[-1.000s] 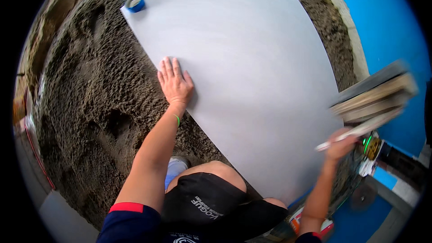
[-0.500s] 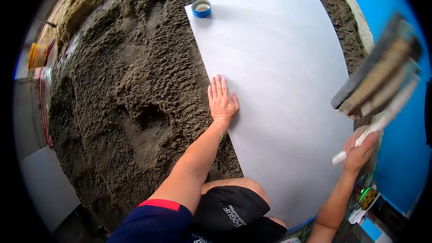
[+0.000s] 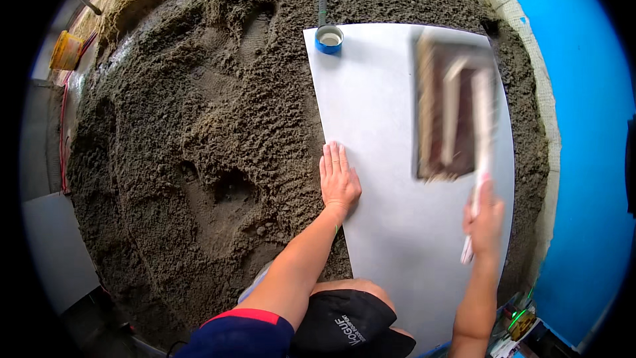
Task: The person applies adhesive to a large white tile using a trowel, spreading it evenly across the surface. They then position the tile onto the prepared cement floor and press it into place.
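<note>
A large pale floor tile (image 3: 377, 119) lies on rough, damp grey mortar (image 3: 265, 113). My left hand (image 3: 340, 182) presses flat on the tile's left edge, fingers stretched out and close together. My right hand (image 3: 487, 222) grips the white handle of a tile beater (image 3: 464, 126), a wide block with wood layers and a dark face. The beater is over the tile's right half and blurred by motion. Whether it touches the tile I cannot tell. A blue-sided ring (image 3: 329, 40), like a tape roll, sits on the tile's far left corner.
A dark upright strip (image 3: 322, 6) with a green light mark stands just beyond the ring. Along the right runs a blue wall (image 3: 576, 126) with a pale border. A yellow bucket (image 3: 66, 50) is at far left, and another pale slab (image 3: 56, 252) lies at lower left.
My right hand has swung the tile beater from the right, beside the blue wall, leftward over the tile. My left hand stays flat on the tile's edge. The whole view has shifted slightly.
</note>
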Motion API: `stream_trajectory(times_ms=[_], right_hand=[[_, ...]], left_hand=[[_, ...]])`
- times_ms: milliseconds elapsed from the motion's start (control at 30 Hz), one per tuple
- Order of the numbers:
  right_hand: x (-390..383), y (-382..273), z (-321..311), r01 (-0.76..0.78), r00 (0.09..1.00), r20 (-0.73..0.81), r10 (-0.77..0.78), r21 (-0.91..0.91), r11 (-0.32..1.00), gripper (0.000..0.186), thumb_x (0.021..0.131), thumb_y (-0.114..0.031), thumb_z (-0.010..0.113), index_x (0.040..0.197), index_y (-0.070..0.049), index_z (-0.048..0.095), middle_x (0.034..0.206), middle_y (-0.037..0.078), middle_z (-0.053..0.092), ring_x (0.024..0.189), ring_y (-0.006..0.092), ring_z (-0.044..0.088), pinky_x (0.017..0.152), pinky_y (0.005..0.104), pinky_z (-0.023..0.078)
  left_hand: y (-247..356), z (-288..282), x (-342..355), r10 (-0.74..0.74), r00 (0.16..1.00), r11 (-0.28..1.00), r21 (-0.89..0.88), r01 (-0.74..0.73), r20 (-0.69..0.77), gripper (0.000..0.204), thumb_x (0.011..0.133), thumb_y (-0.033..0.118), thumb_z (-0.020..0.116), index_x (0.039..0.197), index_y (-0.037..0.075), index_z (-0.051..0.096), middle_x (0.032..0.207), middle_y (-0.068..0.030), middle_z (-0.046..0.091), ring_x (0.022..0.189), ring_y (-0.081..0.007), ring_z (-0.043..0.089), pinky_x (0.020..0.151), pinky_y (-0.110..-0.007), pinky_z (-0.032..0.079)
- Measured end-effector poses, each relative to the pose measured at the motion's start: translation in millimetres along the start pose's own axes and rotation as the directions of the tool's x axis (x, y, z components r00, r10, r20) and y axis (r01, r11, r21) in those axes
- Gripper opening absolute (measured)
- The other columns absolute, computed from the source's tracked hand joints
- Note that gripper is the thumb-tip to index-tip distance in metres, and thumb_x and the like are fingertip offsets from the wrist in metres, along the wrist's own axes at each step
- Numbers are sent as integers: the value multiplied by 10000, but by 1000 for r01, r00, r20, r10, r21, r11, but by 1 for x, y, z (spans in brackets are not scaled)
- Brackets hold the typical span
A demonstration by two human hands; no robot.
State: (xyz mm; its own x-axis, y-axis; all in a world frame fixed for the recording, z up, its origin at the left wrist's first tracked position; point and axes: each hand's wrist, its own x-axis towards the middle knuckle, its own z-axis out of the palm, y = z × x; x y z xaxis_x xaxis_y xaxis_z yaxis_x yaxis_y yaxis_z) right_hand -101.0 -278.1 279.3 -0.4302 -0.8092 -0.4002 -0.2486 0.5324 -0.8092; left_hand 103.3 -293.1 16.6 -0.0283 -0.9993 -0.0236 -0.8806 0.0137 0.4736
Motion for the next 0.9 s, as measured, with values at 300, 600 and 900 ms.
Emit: stream_trajectory(times_ms=[300, 600, 900], right_hand=[[80, 131, 69, 2, 1000, -25, -16, -477, 879, 570, 966, -539, 454, 637, -74, 442, 564, 14, 411, 507, 114, 373, 452, 275, 324], [66, -72, 47, 160, 986, 41, -163, 69, 985, 570, 974, -580, 389, 700, -83, 441, 508, -22, 399, 379, 77, 367, 362, 235, 297], [108, 106, 92, -88, 990, 53, 129, -478, 874, 625, 949, -584, 442, 609, -60, 433, 531, 38, 447, 431, 156, 444, 405, 314, 357]], left_hand=[[15, 0, 7, 19, 999, 998, -56, -16, 47, 647, 872, 184, 463, 1430, -86, 278, 1537, -250, 211, 1445, -402, 143, 1173, -462, 133], [1, 3, 2, -10, 995, 1000, 19, 8, 94, 679, 876, 192, 451, 1446, -100, 226, 1548, -257, 164, 1453, -404, 101, 1179, -458, 103], [15, 0, 13, 36, 995, 995, -94, -27, 95, 662, 877, 190, 463, 1435, -99, 257, 1547, -259, 166, 1453, -406, 101, 1177, -463, 113]])
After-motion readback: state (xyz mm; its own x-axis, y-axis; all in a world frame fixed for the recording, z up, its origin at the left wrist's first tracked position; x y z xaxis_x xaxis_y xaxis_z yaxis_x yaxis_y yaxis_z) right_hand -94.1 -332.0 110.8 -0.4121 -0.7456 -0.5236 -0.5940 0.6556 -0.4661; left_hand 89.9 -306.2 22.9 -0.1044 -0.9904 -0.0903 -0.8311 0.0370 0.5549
